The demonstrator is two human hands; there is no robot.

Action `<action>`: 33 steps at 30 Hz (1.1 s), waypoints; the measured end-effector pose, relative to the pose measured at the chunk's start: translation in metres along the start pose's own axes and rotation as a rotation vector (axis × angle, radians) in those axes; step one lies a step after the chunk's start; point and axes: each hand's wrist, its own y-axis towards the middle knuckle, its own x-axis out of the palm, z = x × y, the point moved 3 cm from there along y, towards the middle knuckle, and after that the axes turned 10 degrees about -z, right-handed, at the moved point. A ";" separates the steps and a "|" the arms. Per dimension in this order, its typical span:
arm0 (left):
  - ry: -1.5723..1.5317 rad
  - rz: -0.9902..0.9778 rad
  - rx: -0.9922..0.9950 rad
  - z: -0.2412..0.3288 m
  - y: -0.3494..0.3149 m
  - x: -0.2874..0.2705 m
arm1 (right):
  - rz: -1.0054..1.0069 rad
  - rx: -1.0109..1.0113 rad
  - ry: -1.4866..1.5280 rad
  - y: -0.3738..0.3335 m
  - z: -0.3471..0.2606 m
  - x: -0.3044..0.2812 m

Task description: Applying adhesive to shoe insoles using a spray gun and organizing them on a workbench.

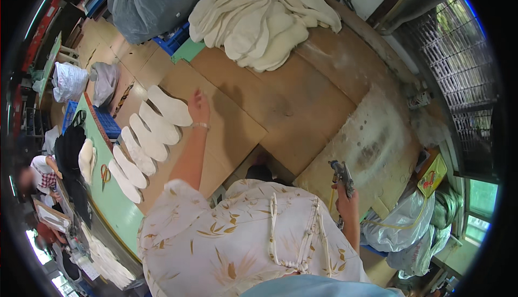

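While gripping a spray gun (343,177) in the right fingers (342,193), held the left fingers (198,98) loosely curled, just beside the nearest white insole-shaped piece (169,107); could not tell whether empty or holding. Had a row of such pieces (138,152) laid out on the cardboard-covered tabletop (233,137), leftward from the left fingers, perhaps uncoated. Judging by the heap of cream pieces (256,24) beyond the left fingers, seemed far from finished.

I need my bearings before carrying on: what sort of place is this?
Probably a footwear workshop: pale insole-shaped pieces lie in a row on cardboard, a heap of similar pieces sits farther off, and the right hand holds what looks like a spray gun.
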 end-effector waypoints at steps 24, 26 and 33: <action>-0.707 -0.288 -0.540 0.103 0.155 0.188 | 0.210 0.221 0.023 0.000 -0.006 0.016; -0.587 -0.227 -0.449 0.113 0.135 0.183 | 0.186 0.217 0.017 0.002 -0.006 0.014; 0.269 -0.057 -0.061 0.091 0.149 0.148 | 0.198 0.148 0.086 -0.010 0.001 0.008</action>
